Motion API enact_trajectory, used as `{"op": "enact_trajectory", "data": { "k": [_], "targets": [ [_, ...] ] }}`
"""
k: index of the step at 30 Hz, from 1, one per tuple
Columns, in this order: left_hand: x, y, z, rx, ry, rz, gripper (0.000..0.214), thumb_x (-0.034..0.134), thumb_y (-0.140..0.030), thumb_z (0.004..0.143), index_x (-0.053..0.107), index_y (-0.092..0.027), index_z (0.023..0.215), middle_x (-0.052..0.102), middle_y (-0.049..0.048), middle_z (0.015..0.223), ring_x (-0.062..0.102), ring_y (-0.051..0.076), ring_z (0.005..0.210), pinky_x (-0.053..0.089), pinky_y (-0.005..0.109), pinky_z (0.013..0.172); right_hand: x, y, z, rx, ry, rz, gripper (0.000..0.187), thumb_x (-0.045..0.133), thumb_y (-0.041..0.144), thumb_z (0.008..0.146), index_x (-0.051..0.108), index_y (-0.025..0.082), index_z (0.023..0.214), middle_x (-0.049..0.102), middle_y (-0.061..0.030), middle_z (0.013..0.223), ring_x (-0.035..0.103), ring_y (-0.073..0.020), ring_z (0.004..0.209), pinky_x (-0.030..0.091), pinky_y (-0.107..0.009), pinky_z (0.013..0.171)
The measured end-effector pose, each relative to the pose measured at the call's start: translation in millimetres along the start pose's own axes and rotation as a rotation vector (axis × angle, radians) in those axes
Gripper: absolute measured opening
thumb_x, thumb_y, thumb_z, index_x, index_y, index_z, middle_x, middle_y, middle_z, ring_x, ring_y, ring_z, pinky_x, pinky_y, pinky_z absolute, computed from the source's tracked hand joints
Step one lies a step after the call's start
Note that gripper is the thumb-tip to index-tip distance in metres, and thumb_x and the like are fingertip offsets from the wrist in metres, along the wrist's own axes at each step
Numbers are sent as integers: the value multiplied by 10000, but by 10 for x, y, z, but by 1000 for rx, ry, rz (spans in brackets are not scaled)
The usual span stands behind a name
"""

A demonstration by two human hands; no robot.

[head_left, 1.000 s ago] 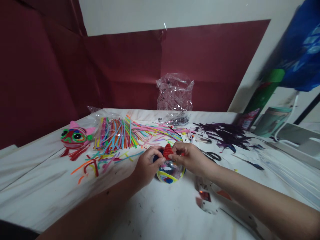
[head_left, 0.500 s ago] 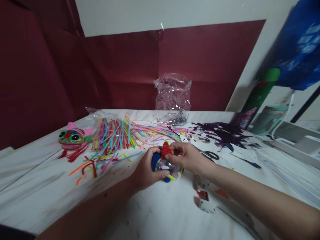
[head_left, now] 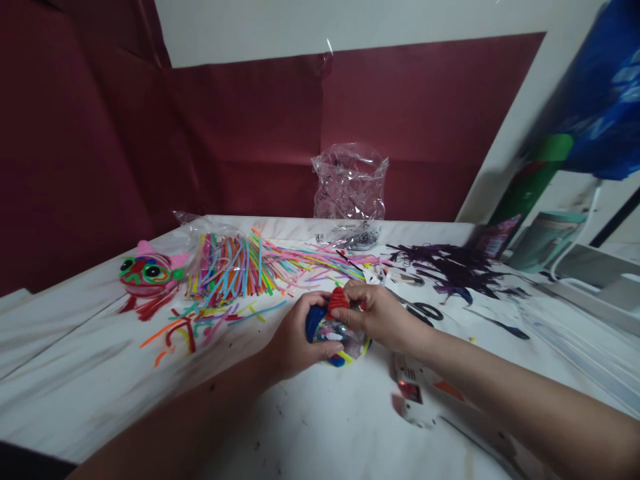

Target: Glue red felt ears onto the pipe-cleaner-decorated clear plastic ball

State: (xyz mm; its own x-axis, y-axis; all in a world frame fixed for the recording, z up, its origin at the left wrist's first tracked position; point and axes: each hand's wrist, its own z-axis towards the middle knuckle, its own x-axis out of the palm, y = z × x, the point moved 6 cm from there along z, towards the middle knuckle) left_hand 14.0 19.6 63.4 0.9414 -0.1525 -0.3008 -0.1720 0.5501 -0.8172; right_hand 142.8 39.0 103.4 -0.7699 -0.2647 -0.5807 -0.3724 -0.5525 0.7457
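Note:
A round, clear ball wrapped in coloured pipe cleaners [head_left: 336,337] sits just above the white table [head_left: 320,427] in both my hands. My left hand [head_left: 293,337] cups its left side, fingers curled round it. My right hand [head_left: 380,313] pinches a red fuzzy piece [head_left: 339,299] against the top of the ball. A blue fuzzy patch [head_left: 315,319] shows on the ball's left side.
A pile of coloured pipe cleaners [head_left: 250,267] lies behind my hands, with a finished red animal figure [head_left: 147,275] at the left. Scissors [head_left: 425,310], purple scraps [head_left: 450,267] and a clear plastic bag [head_left: 350,183] lie further back. A white glue gun [head_left: 415,397] rests under my right forearm.
The ball has been tipped and turned in my hands, so its blue patch now faces left. My right hand stays pinched on the red piece.

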Motion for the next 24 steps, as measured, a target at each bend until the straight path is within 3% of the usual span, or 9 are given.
{"op": "enact_trajectory", "data": {
  "k": [14,16,19,24],
  "targets": [
    [-23,44,12,8,4,25,490,725,-203,630,499,-200,1065,599,84,1129,560,260,1059,434,426,937,12,-7,-4,29,-18,25,232,610,324,751,563,187,570,521,4,616,492,-147,608,408,-272,583],
    [-44,96,15,-15,17,4,509,708,-195,652,486,-189,1110,600,101,1139,554,270,1084,426,432,949,-10,-22,-3,66,6,74,207,600,371,761,620,175,699,588,-17,688,533,-162,653,435,-289,620],
    [-80,176,14,-29,55,-70,531,687,-223,694,468,-171,1174,582,134,1192,531,291,1137,401,447,979,-160,-90,-42,132,-56,153,334,561,426,789,625,154,972,661,-60,849,588,-191,742,477,-331,694],
    [-144,258,19,-55,85,-146,504,696,-345,725,500,-185,1160,595,120,1169,534,293,1139,409,431,976,-409,-254,-274,184,-140,-37,423,617,449,743,634,150,1043,686,-117,980,626,-248,856,491,-397,776]
  ]
}}
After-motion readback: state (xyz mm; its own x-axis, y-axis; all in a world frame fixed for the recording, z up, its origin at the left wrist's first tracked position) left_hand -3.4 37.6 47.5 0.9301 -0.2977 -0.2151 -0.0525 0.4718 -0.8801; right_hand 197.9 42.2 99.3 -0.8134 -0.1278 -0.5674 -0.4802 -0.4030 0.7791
